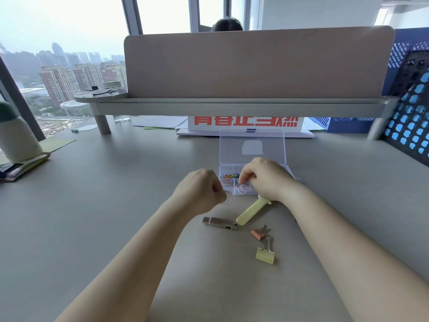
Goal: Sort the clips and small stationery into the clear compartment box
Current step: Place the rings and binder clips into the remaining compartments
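A clear compartment box [291,174] lies on the grey desk with its lid [251,145] standing open behind it. Coloured paper clips [229,175] fill a back cell and pink rings [242,188] lie in a front cell. My right hand [262,177] hovers over the box with fingertips curled down into a cell; what they pinch is hidden. My left hand [200,190] sits just left of the box, fingers curled around a small clear ring [228,196]. On the desk nearer me lie a pale green pen-shaped tool [250,212], a metal USB stick [219,223], a pink binder clip [258,234] and a yellow binder clip [265,253].
A raised shelf with a beige divider [255,63] spans the back of the desk, a red-lettered sign [246,122] beneath it. Books and a green-white bottle [16,138] stand far left. A blue perforated panel [408,126] borders the right. Someone's hair shows behind the divider.
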Motion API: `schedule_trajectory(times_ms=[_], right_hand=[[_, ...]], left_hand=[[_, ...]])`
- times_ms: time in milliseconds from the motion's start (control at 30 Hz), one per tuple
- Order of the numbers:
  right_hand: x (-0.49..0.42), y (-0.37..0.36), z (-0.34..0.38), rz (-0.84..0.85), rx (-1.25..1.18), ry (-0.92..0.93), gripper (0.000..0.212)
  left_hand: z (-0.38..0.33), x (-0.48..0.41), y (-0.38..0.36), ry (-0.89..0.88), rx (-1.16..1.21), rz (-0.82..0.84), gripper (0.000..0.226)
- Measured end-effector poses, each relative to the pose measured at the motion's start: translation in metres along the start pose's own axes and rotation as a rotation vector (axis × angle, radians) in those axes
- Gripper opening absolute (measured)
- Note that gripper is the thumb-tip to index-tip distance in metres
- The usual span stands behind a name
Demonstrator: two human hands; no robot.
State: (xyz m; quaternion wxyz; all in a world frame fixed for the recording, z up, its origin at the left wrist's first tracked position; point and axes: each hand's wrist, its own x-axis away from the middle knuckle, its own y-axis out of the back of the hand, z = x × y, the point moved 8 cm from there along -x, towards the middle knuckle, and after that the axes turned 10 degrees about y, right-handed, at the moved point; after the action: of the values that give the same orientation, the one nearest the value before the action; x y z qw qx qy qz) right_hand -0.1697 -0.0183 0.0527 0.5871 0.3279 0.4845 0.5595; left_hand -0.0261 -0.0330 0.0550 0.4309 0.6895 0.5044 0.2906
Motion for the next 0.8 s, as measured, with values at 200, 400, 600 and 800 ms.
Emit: schedule_trajectory(times_ms=[200, 400, 600, 800], right_hand=[[0.000, -0.004, 0.000, 0.002, 0.038, 0.003, 0.045], [0.000, -0.003, 0.000, -0.009, 0.039, 0.001, 0.047], [-0.001, -0.002, -0.004, 0.003, 0.027, -0.019, 0.048], [0.000, 0.002, -0.007, -0.008, -0.011, -0.006, 0.043]], left_hand=[[0.001, -0.012, 0.028, -0.001, 0.251, -0.207, 0.007], [-0.007, -0.031, 0.009, 0.057, 0.021, -0.117, 0.004], [-0.010, -0.047, 0.000, 0.110, -0.067, 0.003, 0.016], [-0.004, -0.049, 0.001, 0.089, -0.051, -0.033, 0.008]])
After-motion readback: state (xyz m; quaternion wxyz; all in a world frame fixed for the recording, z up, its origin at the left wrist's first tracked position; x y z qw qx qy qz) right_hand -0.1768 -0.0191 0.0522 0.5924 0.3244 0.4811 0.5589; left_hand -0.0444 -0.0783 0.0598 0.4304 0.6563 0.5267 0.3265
